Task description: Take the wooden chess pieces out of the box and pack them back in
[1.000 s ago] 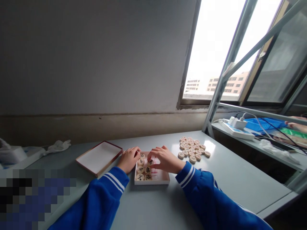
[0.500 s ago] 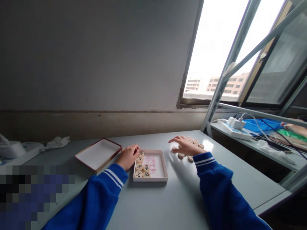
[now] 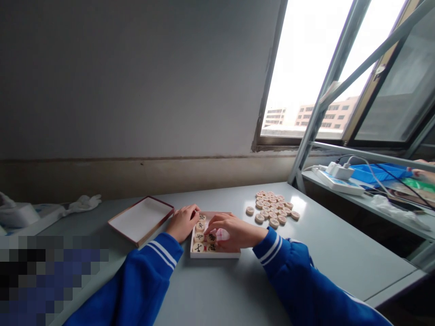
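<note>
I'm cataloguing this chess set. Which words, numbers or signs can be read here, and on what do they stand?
Nothing here can be read with certainty.
Chess pieces in the box: one black character each, too blurred to read.
Paper lining the box: red print, unreadable.
Loose pieces on the table: marks too small to read.
Lid and charger: no lettering visible.

Not much I can actually read on my feed. The xiangqi pieces (image 3: 199, 236) in the shallow box (image 3: 217, 255) carry black characters, but they're too small to make out. The red print (image 3: 222, 234) on the box floor is illegible too. Same for the loose pieces (image 3: 273, 210) on the surface (image 3: 322, 244).
</note>
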Motion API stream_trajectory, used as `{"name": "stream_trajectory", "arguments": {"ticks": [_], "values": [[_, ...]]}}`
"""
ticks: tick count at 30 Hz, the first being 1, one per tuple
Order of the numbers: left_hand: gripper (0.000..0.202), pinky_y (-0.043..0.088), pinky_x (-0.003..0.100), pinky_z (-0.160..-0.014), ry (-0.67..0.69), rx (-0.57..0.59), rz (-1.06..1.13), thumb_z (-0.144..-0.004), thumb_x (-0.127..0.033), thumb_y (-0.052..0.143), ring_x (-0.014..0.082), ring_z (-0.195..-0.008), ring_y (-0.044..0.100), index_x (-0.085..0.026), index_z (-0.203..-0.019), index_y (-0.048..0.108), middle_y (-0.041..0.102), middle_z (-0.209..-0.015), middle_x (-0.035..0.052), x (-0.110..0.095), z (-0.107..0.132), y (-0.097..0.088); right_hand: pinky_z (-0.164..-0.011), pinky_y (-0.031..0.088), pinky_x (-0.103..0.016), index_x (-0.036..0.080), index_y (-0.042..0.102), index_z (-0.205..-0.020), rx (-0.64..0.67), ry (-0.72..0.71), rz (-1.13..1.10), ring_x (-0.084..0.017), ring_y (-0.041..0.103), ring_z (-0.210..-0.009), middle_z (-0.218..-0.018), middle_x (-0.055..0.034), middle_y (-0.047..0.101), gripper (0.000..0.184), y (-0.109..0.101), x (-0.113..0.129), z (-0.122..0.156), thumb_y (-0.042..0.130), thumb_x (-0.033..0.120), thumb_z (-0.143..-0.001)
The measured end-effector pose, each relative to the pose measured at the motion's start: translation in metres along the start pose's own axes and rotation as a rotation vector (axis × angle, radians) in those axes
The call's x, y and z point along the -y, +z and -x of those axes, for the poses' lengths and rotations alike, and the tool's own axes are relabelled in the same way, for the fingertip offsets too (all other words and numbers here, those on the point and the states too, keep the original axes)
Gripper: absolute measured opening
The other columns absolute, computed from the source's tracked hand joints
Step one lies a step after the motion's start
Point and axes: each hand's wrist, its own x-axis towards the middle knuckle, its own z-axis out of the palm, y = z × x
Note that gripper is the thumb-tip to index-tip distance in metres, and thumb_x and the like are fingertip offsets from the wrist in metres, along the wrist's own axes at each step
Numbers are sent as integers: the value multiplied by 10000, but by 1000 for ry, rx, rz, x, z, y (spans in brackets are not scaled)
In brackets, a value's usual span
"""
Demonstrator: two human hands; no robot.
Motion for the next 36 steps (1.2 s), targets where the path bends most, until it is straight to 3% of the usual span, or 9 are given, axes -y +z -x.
{"name": "stream_trajectory", "arguments": {"ticks": [6,12,17,19,25,28,33,36], "values": [[180,366,247,-733,-2,2,5,-802,-220,356,155,-835,543,-205,-797,535,625,-847,15,-1,0,-1,-779,386,-283,208,608,-881,-85,29,-47,-137,542,-809,-890,-25,595,186,-6,-3,-1,584,299,-721],[168,361,237,-713,-9,9,-19,-802,-225,360,156,-850,543,-211,-787,527,626,-859,10,-1,-1,-1,-685,427,-231,187,568,-942,-108,197,-101,-116,544,-757,-863,-19,606,206,-41,-26,23,528,240,-747],[170,364,234,-709,-13,-3,12,-802,-226,358,151,-833,544,-204,-783,525,624,-855,13,-1,0,-1,-817,362,-419,218,615,-859,-57,534,389,-237,493,-906,-928,-67,565,177,-49,-44,47,551,236,-696],[171,365,240,-708,-14,-5,31,-799,-227,361,153,-821,544,-199,-775,528,623,-842,15,0,1,-1,-829,338,-463,235,609,-899,-50,594,483,-266,466,-948,-989,-77,536,234,-48,-46,48,571,248,-668],[182,367,251,-706,-14,-19,63,-794,-232,362,157,-802,539,-187,-768,536,622,-828,23,1,1,0,-880,327,-478,253,506,-1108,-100,406,464,-253,414,-1091,-1208,-74,462,379,-25,-53,33,540,308,-735],[185,369,244,-694,-21,-12,67,-796,-231,360,154,-800,539,-186,-769,537,621,-827,24,1,1,0,-943,301,-464,208,471,-1179,-39,447,436,-244,381,-1166,-1277,-95,426,386,-15,-69,36,447,285,-802],[165,366,247,-709,-12,-19,51,-790,-220,376,154,-810,541,-184,-780,537,623,-836,24,2,1,1,-1012,266,-408,193,538,-1139,114,453,279,-242,335,-1208,-1270,-68,443,376,-29,-87,51,430,198,-779],[172,363,255,-728,-8,-31,36,-795,-225,373,157,-822,542,-189,-784,540,624,-845,23,3,1,3,-1002,283,-423,223,508,-1168,-11,350,157,-242,325,-1214,-1299,-43,409,389,-41,-67,45,446,242,-784]]}}
